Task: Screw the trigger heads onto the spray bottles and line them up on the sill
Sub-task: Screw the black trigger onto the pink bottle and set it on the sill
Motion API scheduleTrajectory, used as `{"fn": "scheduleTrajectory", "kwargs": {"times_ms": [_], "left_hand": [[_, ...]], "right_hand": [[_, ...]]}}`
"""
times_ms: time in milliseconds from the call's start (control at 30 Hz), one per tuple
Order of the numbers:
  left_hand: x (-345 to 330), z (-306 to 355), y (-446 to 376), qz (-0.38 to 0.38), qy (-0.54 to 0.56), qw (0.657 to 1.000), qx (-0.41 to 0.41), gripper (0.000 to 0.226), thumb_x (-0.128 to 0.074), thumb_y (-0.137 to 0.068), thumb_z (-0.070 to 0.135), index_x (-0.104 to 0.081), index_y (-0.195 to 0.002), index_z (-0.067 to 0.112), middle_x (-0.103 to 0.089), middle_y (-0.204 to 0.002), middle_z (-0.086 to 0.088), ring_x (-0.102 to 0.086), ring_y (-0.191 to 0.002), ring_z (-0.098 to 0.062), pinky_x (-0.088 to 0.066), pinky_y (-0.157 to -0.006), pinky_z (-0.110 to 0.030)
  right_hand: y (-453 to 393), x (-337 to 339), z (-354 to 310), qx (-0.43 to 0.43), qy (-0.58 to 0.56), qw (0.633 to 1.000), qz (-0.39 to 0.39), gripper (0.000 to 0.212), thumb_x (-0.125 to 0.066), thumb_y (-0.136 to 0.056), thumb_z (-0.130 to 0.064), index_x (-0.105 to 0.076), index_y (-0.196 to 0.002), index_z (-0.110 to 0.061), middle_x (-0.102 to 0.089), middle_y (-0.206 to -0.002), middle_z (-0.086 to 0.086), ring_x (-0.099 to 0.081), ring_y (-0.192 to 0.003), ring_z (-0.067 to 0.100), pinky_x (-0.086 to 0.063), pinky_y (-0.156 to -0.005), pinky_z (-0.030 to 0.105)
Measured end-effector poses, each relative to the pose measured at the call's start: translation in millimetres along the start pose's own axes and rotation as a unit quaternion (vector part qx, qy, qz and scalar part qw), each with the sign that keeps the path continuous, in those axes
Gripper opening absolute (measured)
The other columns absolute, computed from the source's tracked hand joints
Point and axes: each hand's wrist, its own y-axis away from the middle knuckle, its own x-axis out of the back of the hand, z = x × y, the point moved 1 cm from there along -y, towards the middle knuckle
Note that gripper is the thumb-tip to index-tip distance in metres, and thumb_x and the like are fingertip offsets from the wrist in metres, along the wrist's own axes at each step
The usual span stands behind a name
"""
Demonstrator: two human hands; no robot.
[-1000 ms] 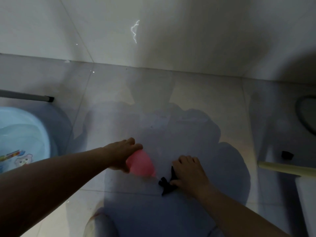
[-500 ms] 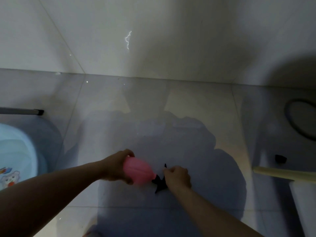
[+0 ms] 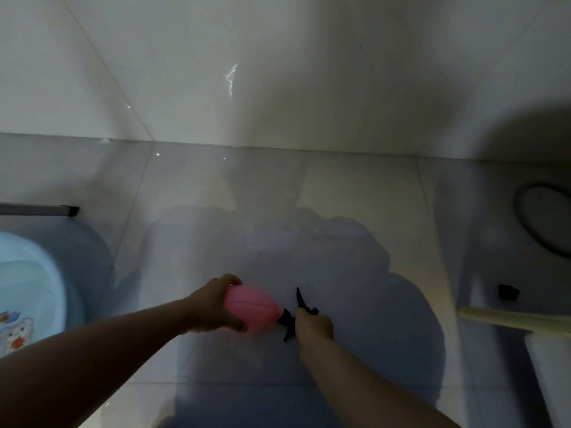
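Observation:
A pink spray bottle [image 3: 251, 307] lies on its side in the air over the tiled floor, its neck pointing right. My left hand [image 3: 213, 307] wraps around the bottle's base and belly. A black trigger head [image 3: 293, 316] sits at the bottle's neck, its lever sticking up and its tip pointing down. My right hand [image 3: 313, 324] is closed around that trigger head, hiding part of it. Whether the thread is engaged is hidden by my fingers.
A light blue plastic basin [image 3: 29, 291] stands at the left edge, a grey bar [image 3: 37, 210] above it. At right are a dark ring [image 3: 543, 223], a small black piece [image 3: 508, 293], and a pale handle [image 3: 513, 318]. A tiled wall [image 3: 278, 72] rises behind.
Both hands have drawn in closer together and lower in view. The trigger head has turned, its lever now pointing upward, and the bottle has tipped more horizontal.

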Motion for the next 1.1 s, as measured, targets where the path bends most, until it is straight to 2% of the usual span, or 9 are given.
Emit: {"fn": "scheduleTrajectory", "kwargs": {"times_ms": [133,267,367,467,533,700,767,900,1100], "left_hand": [[5.4,-0.4,0.3,-0.038,0.109,0.993,0.014,0.09,-0.097,-0.055,0.027,-0.05,-0.132,0.03,-0.052,-0.126,-0.002,-0.06,-0.109,-0.023,-0.061,-0.088,-0.039],[16.9,7.6,0.3,-0.066,0.238,0.968,0.037,0.088,-0.095,-0.062,0.02,-0.049,-0.137,0.024,-0.052,-0.128,-0.007,-0.06,-0.113,-0.03,-0.062,-0.087,-0.042],[26.9,16.3,0.4,-0.079,0.305,0.948,0.04,0.083,-0.091,-0.067,0.018,-0.049,-0.138,0.024,-0.053,-0.131,-0.008,-0.06,-0.115,-0.031,-0.062,-0.086,-0.04],[35.9,23.1,-0.3,-0.074,0.325,0.942,0.027,0.082,-0.091,-0.069,0.019,-0.049,-0.138,0.025,-0.054,-0.132,-0.006,-0.061,-0.115,-0.029,-0.062,-0.083,-0.036],[41.5,27.1,-1.1,-0.068,0.325,0.943,0.013,0.083,-0.091,-0.067,0.016,-0.049,-0.139,0.025,-0.052,-0.133,-0.006,-0.061,-0.114,-0.029,-0.063,-0.08,-0.034],[43.2,35.6,1.1,-0.041,0.296,0.953,-0.039,0.082,-0.096,-0.06,0.014,-0.056,-0.131,0.029,-0.052,-0.132,-0.008,-0.061,-0.116,-0.03,-0.062,-0.087,-0.042],[41.5,37.5,4.1,-0.03,0.282,0.958,-0.052,0.083,-0.096,-0.059,0.012,-0.057,-0.129,0.031,-0.052,-0.132,-0.006,-0.061,-0.116,-0.029,-0.061,-0.088,-0.045],[43.6,46.2,9.2,-0.007,0.264,0.96,-0.092,0.082,-0.095,-0.058,0.009,-0.058,-0.127,0.035,-0.051,-0.133,-0.001,-0.058,-0.118,-0.024,-0.063,-0.084,-0.039],[59.2,57.5,11.2,0.001,0.355,0.931,-0.087,0.079,-0.092,-0.065,0.017,-0.054,-0.132,0.034,-0.053,-0.134,-0.006,-0.061,-0.117,-0.029,-0.062,-0.085,-0.039]], "right_hand": [[-10.6,10.5,-10.3,0.031,-0.018,0.998,-0.046,0.045,-0.077,-0.084,-0.027,-0.067,-0.112,0.007,-0.068,-0.101,0.015,-0.062,-0.085,0.027,-0.052,-0.073,0.031],[-12.9,20.9,-29.2,0.075,-0.051,0.993,-0.077,0.039,-0.082,-0.081,-0.028,-0.066,-0.1,0.002,-0.069,-0.107,0.022,-0.067,-0.096,0.032,-0.056,-0.084,0.042],[-13.0,28.1,-42.1,0.092,-0.083,0.989,-0.08,0.037,-0.082,-0.081,-0.019,-0.064,-0.107,0.0,-0.068,-0.099,0.02,-0.06,-0.077,0.025,-0.052,-0.061,0.034],[-8.9,29.4,-61.3,0.093,-0.119,0.978,-0.148,0.027,-0.073,-0.087,-0.012,-0.066,-0.112,-0.002,-0.062,-0.075,0.009,-0.049,-0.056,0.015,-0.034,-0.043,0.023],[-3.6,30.3,-77.3,0.077,-0.128,0.973,-0.174,0.018,-0.07,-0.09,-0.02,-0.069,-0.098,-0.005,-0.059,-0.064,0.004,-0.047,-0.05,0.013,-0.03,-0.042,0.021],[3.3,34.8,-99.0,0.039,-0.121,0.973,-0.191,0.044,-0.076,-0.082,-0.047,-0.065,-0.091,-0.006,-0.056,-0.066,0.011,-0.046,-0.046,0.018,-0.036,-0.043,0.025],[2.1,36.3,-99.8,0.038,-0.123,0.975,-0.181,0.043,-0.08,-0.081,-0.039,-0.063,-0.096,-0.003,-0.06,-0.075,0.013,-0.049,-0.046,0.017,-0.038,-0.035,0.02],[-1.1,36.2,-100.4,0.011,-0.171,0.966,-0.192,0.024,-0.08,-0.083,-0.017,-0.061,-0.084,-0.003,-0.057,-0.065,0.012,-0.048,-0.029,0.012,-0.039,-0.028,0.016],[14.0,49.8,-129.7,0.068,-0.264,0.921,-0.28,0.011,-0.066,-0.091,-0.002,-0.066,-0.101,0.002,-0.072,-0.071,0.014,-0.066,-0.051,0.017,-0.056,-0.046,0.023]]}}
